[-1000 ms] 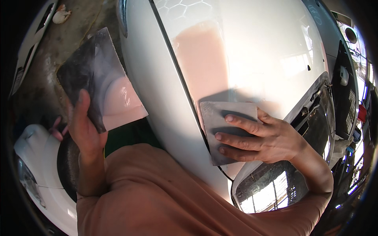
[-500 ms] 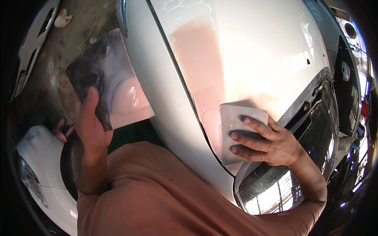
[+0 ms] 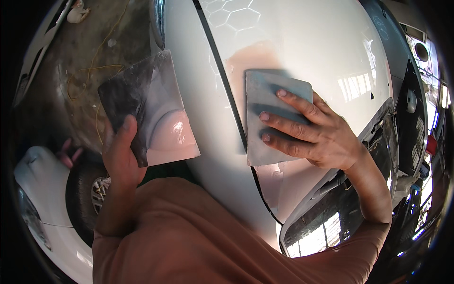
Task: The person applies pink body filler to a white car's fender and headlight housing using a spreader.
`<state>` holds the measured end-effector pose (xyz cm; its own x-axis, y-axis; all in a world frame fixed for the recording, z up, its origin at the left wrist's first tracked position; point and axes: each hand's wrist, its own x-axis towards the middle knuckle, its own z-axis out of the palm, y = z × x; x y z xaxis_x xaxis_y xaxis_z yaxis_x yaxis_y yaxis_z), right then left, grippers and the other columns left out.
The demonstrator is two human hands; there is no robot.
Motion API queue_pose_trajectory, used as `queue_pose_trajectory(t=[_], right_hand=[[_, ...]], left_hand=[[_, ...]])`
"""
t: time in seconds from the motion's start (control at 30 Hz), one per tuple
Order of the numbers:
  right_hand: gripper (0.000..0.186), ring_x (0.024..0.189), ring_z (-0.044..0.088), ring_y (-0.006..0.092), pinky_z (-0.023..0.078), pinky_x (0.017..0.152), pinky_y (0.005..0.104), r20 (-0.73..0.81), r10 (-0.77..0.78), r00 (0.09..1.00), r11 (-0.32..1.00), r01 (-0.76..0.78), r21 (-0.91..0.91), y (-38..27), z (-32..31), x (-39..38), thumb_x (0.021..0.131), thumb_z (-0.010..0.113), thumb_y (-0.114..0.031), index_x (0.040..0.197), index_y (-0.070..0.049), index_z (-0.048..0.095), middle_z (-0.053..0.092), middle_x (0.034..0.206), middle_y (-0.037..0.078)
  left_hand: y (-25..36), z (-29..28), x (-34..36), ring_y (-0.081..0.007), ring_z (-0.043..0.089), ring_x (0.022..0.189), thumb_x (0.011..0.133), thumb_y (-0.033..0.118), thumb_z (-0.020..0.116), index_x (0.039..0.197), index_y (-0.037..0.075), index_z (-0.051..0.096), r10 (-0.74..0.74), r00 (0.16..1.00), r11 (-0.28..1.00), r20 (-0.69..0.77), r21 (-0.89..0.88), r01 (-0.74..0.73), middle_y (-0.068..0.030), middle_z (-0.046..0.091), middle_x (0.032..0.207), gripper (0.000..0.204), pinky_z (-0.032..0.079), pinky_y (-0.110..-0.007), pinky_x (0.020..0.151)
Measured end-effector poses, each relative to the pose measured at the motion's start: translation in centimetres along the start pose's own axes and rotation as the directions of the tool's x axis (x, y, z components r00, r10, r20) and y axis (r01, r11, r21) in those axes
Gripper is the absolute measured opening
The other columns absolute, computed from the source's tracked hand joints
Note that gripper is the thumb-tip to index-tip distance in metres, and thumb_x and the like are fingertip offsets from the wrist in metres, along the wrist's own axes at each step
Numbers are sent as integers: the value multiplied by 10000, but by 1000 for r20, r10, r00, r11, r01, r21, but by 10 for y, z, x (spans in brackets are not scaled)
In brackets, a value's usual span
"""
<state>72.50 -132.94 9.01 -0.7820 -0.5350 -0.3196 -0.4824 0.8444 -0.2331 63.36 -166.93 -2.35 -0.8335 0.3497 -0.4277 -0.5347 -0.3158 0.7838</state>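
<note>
My left hand (image 3: 124, 144) grips a flat mixing board (image 3: 158, 90), dark on one side, with a glossy mound of pink body filler (image 3: 172, 132) on it. It is held up beside the white car's fender. Over the hood (image 3: 321, 52), my right hand (image 3: 321, 130) presses a grey rectangular putty spreader (image 3: 267, 94), its fingers splayed across the top face; the thumb is out of sight. Beneath the spreader lies a pink filler patch (image 3: 255, 53), showing past its far edge. More pink filler (image 3: 279, 177) shows near the hood's rear corner.
Close by on the right are the windshield (image 3: 326, 222) and wiper (image 3: 331, 184). A dark car (image 3: 409, 61) stands beyond. At left are another white car's fender (image 3: 47, 175), a wheel (image 3: 85, 203), another person's hand (image 3: 71, 154) and a yellow cord (image 3: 97, 57) on the floor.
My right hand has slid the spreader forward along the hood, away from the windshield, over the pink patch. The board in my left hand sits slightly lower and farther right in view.
</note>
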Motion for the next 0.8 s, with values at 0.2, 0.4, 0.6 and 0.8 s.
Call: queue_pose_trajectory(t=[0.2,0.4,0.6,0.8], right_hand=[[396,1468,383,254,458,1138,521,10,16,1000,1000,-16,-16,13,6,15,831,679,-248,1217,-332,697,551,1463,-133],[477,1474,380,253,458,1130,532,135,159,978,987,-153,-57,8,-23,-13,797,702,-178,1246,-340,688,560,1460,-127],[586,1482,369,259,445,1138,526,58,182,982,974,-172,-144,9,-24,17,771,687,-115,1321,-314,647,509,1516,-104],[646,1499,339,261,405,1171,512,37,282,959,956,-277,-99,3,-3,-11,792,649,-24,1351,-345,618,471,1546,-111]], left_hand=[[-6,0,6,-223,582,1215,1068,203,462,1412,-50,443,33,998,999,56,-34,-31,-147,568,1340,427,465,-353,1052],[-11,-7,10,-227,591,1220,1054,163,487,1395,-45,456,-27,999,985,43,-167,34,-131,573,1349,401,469,-361,1054],[-7,-1,8,-228,604,1212,1037,157,526,1411,-25,448,-104,989,965,108,-230,126,-137,600,1320,423,474,-380,1055],[-10,1,2,-244,598,1223,1043,176,524,1415,-12,455,-162,985,946,53,-276,170,-134,601,1332,422,466,-392,1061]])
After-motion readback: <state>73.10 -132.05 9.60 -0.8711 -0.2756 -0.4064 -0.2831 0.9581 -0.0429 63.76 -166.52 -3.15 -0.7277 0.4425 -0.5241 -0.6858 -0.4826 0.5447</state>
